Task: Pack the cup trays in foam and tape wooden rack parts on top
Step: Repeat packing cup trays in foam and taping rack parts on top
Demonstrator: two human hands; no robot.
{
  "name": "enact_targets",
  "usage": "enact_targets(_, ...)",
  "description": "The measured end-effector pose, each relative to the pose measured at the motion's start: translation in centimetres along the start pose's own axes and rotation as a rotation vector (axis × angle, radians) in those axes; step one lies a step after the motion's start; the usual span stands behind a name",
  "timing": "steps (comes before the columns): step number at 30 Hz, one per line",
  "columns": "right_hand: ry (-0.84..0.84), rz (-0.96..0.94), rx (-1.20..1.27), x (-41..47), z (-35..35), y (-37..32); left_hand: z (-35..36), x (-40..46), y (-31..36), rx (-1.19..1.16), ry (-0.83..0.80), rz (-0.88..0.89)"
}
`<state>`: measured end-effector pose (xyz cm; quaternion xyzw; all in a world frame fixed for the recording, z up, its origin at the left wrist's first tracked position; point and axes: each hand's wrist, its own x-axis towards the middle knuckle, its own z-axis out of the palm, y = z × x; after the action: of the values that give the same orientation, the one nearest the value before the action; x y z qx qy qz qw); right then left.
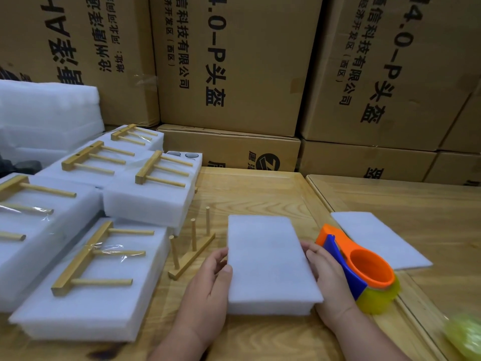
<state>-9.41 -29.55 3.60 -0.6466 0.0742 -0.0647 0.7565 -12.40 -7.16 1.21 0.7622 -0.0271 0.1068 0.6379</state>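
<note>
Cardboard boxes stacked along the far side, printed text on them. Wooden table fills the near half, a second table top butts up on the right. Loose foam stack at far left.

Finished foam packs crowd the left half of the table, each with a wooden rack part taped flat on top under clear tape; one far pack shows two cup rims at its far end.

Centre near: the foam pack being worked on, white foam sheet lying on top as a lid, nothing taped on it yet. Left hand rests against its left edge, fingers loosely bent, thumb on the top edge. Right hand cups the right edge, fingers curled onto the foam. Both hold the pack from the sides.

Spare foam sheet flat on the right. Orange and blue tape dispenser just right of the right hand, lying partly on that sheet. Loose rack part stands with pegs up between the finished packs and the current pack. Blurred green thing at near right corner, cannot tell what.
</note>
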Motion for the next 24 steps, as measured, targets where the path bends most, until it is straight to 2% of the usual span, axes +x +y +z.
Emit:
enact_targets(14,0.033,0.028,-0.066,0.36,-0.07,0.25,0.19,-0.15,0.48,0.067,0.038,0.013)
enact_targets(24,0.035,0.062,-0.024,0.71,0.12,0.25,0.48,-0.07,0.60,0.074,0.069,0.001)
